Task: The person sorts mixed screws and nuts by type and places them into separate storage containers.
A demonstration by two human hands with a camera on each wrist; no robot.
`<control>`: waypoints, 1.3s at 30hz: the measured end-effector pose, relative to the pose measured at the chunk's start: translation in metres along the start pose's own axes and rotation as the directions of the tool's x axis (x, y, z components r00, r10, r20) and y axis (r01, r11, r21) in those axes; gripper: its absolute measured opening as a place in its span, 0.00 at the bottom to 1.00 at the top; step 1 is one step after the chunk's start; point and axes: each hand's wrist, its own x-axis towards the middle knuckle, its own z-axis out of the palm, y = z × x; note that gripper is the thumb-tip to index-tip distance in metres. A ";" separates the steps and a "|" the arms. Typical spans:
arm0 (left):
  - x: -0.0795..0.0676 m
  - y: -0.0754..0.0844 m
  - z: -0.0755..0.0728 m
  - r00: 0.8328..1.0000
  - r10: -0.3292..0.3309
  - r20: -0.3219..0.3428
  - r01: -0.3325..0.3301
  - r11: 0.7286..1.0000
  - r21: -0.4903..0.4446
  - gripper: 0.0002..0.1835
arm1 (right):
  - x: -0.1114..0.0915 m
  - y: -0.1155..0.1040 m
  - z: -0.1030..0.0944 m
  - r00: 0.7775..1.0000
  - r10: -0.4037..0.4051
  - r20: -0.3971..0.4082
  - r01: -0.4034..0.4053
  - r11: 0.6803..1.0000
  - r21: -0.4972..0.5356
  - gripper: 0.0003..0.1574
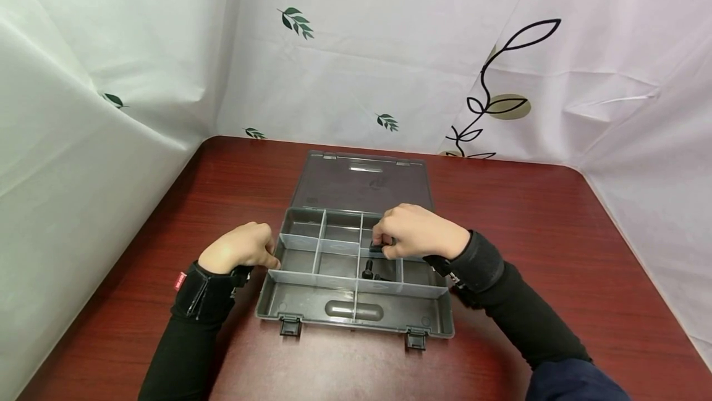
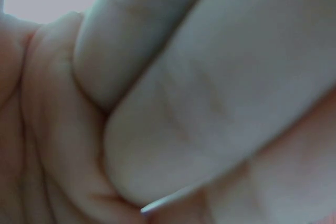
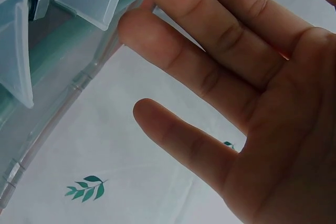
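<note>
A grey plastic compartment box [image 1: 345, 308] lies on the table with its lid folded back. At its left wall is my left hand [image 1: 240, 249], thumb and index finger gripping the edge; the left wrist view shows the other fingers curled into the palm. Over the middle compartments, my right hand [image 1: 417, 232] pinches a small black bolt [image 1: 376, 248] whose shape is partly hidden by the fingers. Below it, a black bolt [image 1: 368, 269] stands in a compartment, with another dark bolt [image 1: 381, 277] lying beside it. In the right wrist view the outer fingers [image 3: 194, 72] are extended.
The translucent lid [image 1: 361, 181] extends behind the box on the red-brown table [image 1: 517, 222]. Two black latches [image 1: 290, 326] stick out at the box's front. Clear dividers [image 1: 319, 243] split the box. White patterned cloth [image 1: 356, 67] surrounds the table.
</note>
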 end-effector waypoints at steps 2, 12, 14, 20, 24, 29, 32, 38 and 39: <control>0.000 0.000 0.000 1.000 0.001 -0.001 -0.001 1.000 0.001 0.16 | 0.000 0.000 0.001 1.000 0.008 0.011 -0.008 1.000 0.003 0.07; 0.000 -0.002 0.000 1.000 -0.008 0.001 0.008 1.000 0.001 0.17 | -0.001 0.000 0.003 0.997 0.050 0.056 -0.050 0.999 0.000 0.21; -0.001 -0.002 0.000 1.000 -0.011 0.002 0.011 1.000 -0.001 0.17 | -0.001 0.000 0.002 0.996 0.061 0.064 -0.061 0.998 -0.004 0.31; -0.001 -0.002 0.001 1.000 -0.008 0.004 0.008 1.000 -0.024 0.20 | -0.010 0.006 0.002 0.997 0.074 0.039 -0.074 0.997 0.000 0.47; 0.000 -0.002 0.001 1.000 -0.002 0.009 0.003 0.999 -0.042 0.22 | -0.020 0.013 0.001 0.995 0.098 0.008 -0.098 0.995 0.014 0.51; 0.002 -0.001 -0.001 1.000 -0.008 0.021 0.009 0.999 -0.031 0.22 | -0.035 0.024 -0.003 0.988 0.150 -0.031 -0.150 0.988 0.027 0.53; 0.002 -0.001 -0.001 1.000 -0.006 0.022 0.006 1.000 -0.023 0.21 | -0.042 0.030 -0.004 0.983 0.177 -0.040 -0.176 0.984 0.041 0.52; 0.002 -0.002 0.000 1.000 0.004 0.018 -0.003 1.000 -0.029 0.21 | -0.055 0.040 -0.004 0.974 0.219 -0.048 -0.217 0.975 0.041 0.51; 0.002 -0.002 0.000 1.000 0.005 0.016 -0.005 1.000 -0.027 0.21 | -0.057 0.042 -0.004 0.973 0.225 -0.049 -0.223 0.974 0.041 0.51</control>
